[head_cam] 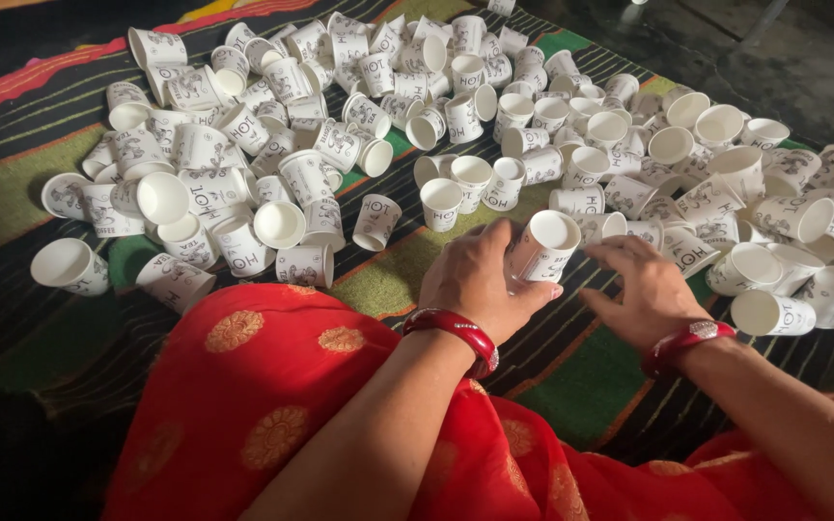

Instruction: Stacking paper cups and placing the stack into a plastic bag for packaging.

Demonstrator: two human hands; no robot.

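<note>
My left hand (480, 280) grips a white paper cup (544, 246) with dark print, holding it tilted above a striped mat (12, 193). My right hand (644, 289) hovers just right of that cup, fingers spread and empty, close to a loose cup (687, 253) lying on the mat. Both wrists wear red bangles. A wide scatter of several more white paper cups (340, 106) covers the mat in front of me, some upright, some on their sides.
Red cloth with gold round motifs (282, 415) drapes over my lap at the bottom. The mat has green, black and red stripes. A dark floor (784, 58) lies beyond the mat at the top right.
</note>
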